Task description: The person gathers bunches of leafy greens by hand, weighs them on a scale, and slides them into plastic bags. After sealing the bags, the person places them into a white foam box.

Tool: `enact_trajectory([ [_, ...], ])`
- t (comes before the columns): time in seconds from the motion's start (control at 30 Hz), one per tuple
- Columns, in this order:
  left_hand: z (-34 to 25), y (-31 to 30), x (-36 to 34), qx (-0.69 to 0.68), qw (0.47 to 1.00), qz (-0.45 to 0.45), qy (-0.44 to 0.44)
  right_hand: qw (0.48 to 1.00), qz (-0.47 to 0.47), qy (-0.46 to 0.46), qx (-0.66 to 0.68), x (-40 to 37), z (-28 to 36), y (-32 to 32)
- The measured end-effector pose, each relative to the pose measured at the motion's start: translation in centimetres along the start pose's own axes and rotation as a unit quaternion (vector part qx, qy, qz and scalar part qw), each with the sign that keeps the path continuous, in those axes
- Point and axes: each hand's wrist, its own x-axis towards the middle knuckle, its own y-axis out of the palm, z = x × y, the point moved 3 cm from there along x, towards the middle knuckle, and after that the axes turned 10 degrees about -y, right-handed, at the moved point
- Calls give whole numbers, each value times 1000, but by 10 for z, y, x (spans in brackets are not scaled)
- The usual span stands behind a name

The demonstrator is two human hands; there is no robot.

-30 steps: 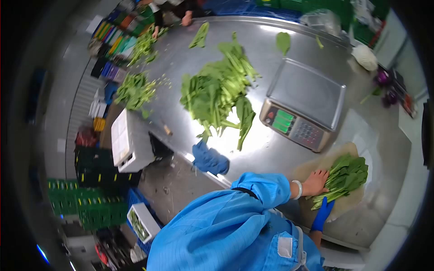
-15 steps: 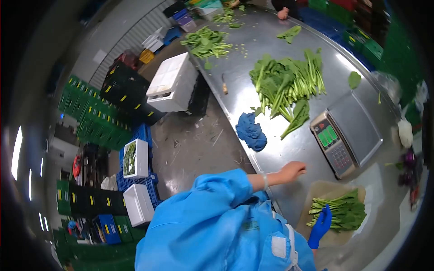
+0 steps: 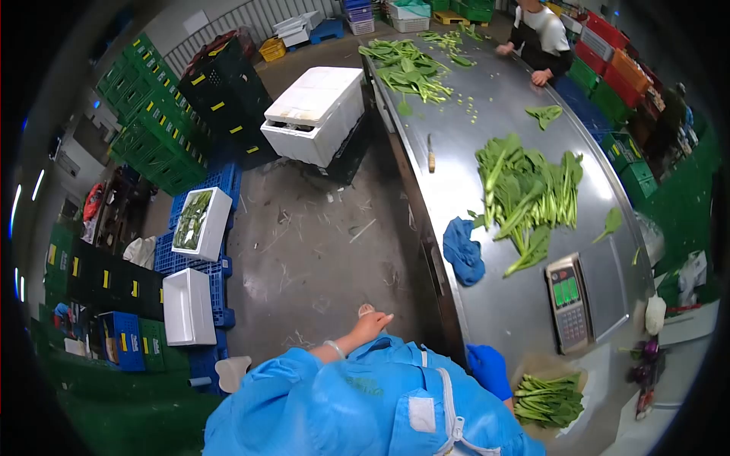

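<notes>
My left hand, bare with a band at the wrist, is held out over the floor left of the table, thumb apart and nothing visible in it. My right hand, in a blue glove, hovers by the table's near edge with fingers loosely apart, holding nothing I can see. Close to its right, a bundle of leafy greens lies on a brownish sheet or tray. Beyond stands a digital scale with a lit green display and a bare plate. A larger heap of leafy greens and a blue cloth lie farther up the table.
On the metal table are a knife and more greens at the far end. A person stands at the far right side. White foam boxes, blue pallets and stacked green crates stand left.
My view has swung left. My left hand has moved from above the table to over the floor. My gloved right hand has left the bundle of greens and come toward the table edge.
</notes>
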Motion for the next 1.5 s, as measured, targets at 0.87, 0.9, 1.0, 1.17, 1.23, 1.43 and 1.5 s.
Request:
enact_trajectory([
  [0.87, 232, -410, 145, -349, 882, -102, -300, 846, 435, -295, -88, 620, 159, 244],
  [0.9, 243, -424, 152, -330, 894, -96, -288, 842, 435, -297, -121, 653, 155, 252],
  [1.0, 272, -491, 180, -45, 953, -114, -278, 856, 386, -299, -170, 755, 160, 279],
  [1.17, 323, -577, 236, -38, 960, -178, -214, 856, 289, -406, -140, 913, 235, 282],
  [1.23, 308, -607, 262, -242, 892, -245, -294, 820, 361, -399, -196, 961, 266, 296],
  [1.43, 359, -669, 354, -464, 820, -144, -303, 775, 369, -513, 10, 1060, 356, 333],
  [1.5, 393, -698, 389, -490, 818, -87, -287, 790, 347, -499, 78, 1104, 385, 345],
])
